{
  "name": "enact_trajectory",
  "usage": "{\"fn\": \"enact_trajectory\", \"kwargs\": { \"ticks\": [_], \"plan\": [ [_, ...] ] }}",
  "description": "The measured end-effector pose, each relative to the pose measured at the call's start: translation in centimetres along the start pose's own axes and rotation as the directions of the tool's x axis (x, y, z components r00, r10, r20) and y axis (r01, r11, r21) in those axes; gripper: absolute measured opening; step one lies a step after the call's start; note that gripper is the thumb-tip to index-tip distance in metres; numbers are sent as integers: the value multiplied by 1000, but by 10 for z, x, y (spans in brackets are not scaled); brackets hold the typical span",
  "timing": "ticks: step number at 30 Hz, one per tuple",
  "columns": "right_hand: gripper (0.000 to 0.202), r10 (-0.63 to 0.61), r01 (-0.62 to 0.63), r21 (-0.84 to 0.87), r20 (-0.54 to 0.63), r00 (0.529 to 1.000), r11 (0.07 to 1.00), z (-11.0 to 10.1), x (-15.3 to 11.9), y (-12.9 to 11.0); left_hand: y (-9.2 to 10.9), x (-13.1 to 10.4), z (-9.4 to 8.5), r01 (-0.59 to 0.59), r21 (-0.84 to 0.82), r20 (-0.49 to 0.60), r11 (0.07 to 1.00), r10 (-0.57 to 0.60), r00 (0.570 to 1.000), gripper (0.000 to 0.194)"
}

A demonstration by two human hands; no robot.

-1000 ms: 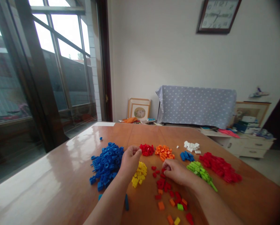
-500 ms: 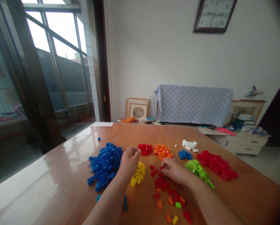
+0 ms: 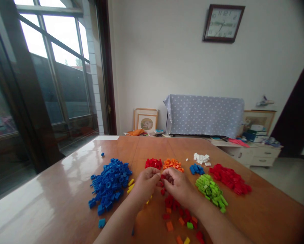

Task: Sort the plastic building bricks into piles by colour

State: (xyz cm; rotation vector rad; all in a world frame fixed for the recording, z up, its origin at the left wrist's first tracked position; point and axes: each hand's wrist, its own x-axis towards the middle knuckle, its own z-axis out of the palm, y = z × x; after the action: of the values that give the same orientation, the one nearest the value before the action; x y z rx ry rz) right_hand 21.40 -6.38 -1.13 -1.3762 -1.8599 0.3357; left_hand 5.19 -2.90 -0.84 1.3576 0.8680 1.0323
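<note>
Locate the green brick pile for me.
In the head view, the green pile lies right of the right hand, just left of the large red pile and nearer the camera than the small blue pile.

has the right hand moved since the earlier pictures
Yes. Judged against the pile of orange bricks, which lies on the table, the right hand has moved left, toward the left hand.

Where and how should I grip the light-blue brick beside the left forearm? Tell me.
Pinch the light-blue brick by two opposite side walls, probably best from above and its left: it looks squat and blocky, sits apart from the blue pile, and the left forearm is on its right.
</note>
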Motion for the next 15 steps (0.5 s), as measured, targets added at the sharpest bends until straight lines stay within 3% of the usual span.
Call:
{"fn": "enact_trajectory", "kwargs": {
  "ticks": [7, 15],
  "plan": [
    [9, -45, 45, -8, -17, 999, 999, -6, 0, -10, 0, -2, 0, 97, -91, 61, 991, -91, 994, 23],
    [10, -83, 83, 4, -20, 996, 997, -5, -2, -15, 3, -4, -1, 90, -2, 67, 996, -90, 994, 40]
  ]
}}
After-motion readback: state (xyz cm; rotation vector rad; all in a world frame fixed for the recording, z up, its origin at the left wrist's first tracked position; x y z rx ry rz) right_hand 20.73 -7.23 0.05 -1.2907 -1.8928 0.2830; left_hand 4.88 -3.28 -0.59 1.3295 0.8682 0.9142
